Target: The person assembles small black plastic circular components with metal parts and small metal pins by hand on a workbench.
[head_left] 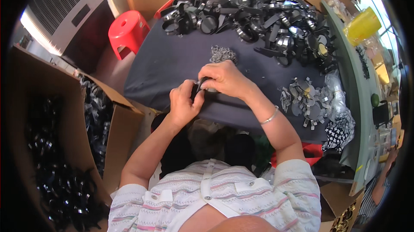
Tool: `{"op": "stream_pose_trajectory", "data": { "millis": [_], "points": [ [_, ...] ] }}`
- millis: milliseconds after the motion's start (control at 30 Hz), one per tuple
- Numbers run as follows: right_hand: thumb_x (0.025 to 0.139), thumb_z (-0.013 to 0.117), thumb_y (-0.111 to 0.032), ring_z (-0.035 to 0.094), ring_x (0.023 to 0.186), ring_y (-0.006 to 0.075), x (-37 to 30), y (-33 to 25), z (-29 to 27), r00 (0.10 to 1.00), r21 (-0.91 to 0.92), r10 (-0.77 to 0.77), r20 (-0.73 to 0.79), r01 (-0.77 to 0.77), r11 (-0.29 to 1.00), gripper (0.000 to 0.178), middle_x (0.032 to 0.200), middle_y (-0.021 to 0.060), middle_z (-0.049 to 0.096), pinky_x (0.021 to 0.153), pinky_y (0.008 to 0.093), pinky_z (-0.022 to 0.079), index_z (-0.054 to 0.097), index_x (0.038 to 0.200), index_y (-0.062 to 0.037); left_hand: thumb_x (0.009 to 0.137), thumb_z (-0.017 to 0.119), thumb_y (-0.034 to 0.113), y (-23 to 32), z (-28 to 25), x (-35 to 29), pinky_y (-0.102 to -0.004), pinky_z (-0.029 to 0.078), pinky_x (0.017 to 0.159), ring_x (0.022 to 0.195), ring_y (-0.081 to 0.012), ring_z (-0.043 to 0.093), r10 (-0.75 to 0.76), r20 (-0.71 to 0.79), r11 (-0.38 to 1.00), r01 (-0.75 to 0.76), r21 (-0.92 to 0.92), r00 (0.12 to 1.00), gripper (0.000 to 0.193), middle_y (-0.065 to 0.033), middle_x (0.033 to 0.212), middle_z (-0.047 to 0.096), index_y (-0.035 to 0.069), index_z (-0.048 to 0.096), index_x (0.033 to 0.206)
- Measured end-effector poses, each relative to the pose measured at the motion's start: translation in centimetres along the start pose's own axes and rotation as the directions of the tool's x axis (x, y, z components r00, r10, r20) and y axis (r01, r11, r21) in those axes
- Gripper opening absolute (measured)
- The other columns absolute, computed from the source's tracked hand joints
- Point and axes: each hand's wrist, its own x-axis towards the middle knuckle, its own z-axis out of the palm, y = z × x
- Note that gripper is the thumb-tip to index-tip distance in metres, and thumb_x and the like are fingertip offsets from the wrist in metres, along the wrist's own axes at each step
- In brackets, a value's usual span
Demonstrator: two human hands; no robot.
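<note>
Near the front edge of the dark cloth-covered table (153, 66), my two hands meet around a small black strap-like piece (199, 87). My left hand (183, 104) has its fingers closed on the lower left of it. From the upper right, my right hand (225, 78) pinches the same piece, and the fingers hide much of it. Just beyond my right hand lies a heap of small silver metal bits (223, 53). A large pile of black straps with round silver-rimmed parts (258, 9) covers the far side.
Flat round metal discs with tabs (308, 98) lie at right, beside a clear plastic bag (337, 91). Open cardboard boxes (123, 139) with shiny black pieces stand at left. A red stool (127, 31) and a large vented grey machine (64, 7) are beyond.
</note>
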Motion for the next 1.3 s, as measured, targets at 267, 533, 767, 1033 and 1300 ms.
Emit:
{"op": "stream_pose_trajectory", "data": {
  "millis": [267,533,767,1033,1300],
  "points": [
    [0.079,0.062,0.002,0.06,0.062,0.0113,-3.7,1.4,1.8,0.889,0.56,0.354,-0.292,-0.141,0.817,0.009,0.068,0.0033,0.059,0.055,0.0236,0.046,0.056,0.083,-0.0011,0.075,0.066,0.01,-1.3,0.0,0.4,-0.0337,0.042,0.047,0.047,-0.0272,0.053,0.075,0.051,0.996,-0.073,-0.043,0.996,0.017,-0.0146,0.061,0.055,0.001,0.052,0.082],
    [0.081,0.062,0.001,0.051,0.052,0.0049,-8.7,2.5,1.5,0.525,0.575,0.592,-0.612,-0.22,0.788,0.01,0.064,0.0009,0.055,0.048,0.0198,0.045,0.053,0.08,-0.0017,0.079,0.061,0.011,4.4,0.0,12.8,-0.0212,0.03,0.039,0.044,-0.0052,0.041,-0.367,0.144,0.792,0.39,-0.469,0.919,0.011,0.0003,0.056,0.047,0.003,0.054,0.075],
    [0.072,0.068,-0.001,0.062,0.062,0.0245,-9.0,1.0,1.8,0.745,0.077,0.281,-0.605,-0.296,0.952,0.017,0.071,0.0118,0.06,0.054,0.031,0.048,0.055,0.082,-0.0006,0.081,0.057,0.027,5.6,4.5,34.6,-0.0339,0.046,0.064,0.068,-0.0202,0.06,-0.328,0.117,0.781,0.338,-0.525,0.937,0.03,-0.0134,0.072,0.06,-0.003,0.06,0.083],
    [0.069,0.062,0.009,0.063,0.076,0.0191,-8.6,1.5,1.9,0.699,0.16,0.194,-0.689,-0.115,0.98,0.018,0.082,0.011,0.063,0.065,0.0279,0.051,0.051,0.079,-0.0017,0.083,0.06,0.026,-1.1,2.4,22.4,-0.0326,0.048,0.079,0.091,-0.0218,0.062,-0.046,-0.092,0.984,0.029,-0.177,0.995,0.047,-0.018,0.098,0.064,-0.008,0.053,0.114],
    [0.081,0.057,0.003,0.056,0.067,0.01,-11.0,2.8,1.1,0.641,0.405,0.437,-0.631,-0.209,0.89,0.014,0.081,0.0034,0.059,0.057,0.0193,0.045,0.057,0.095,-0.0013,0.078,0.061,0.012,-6.2,-17.4,-4.8,-0.0284,0.047,0.067,0.07,-0.013,0.059,-0.307,-0.408,0.883,0.418,0.216,0.86,0.023,-0.0089,0.079,0.066,-0.001,0.064,0.097]
  ]
}}
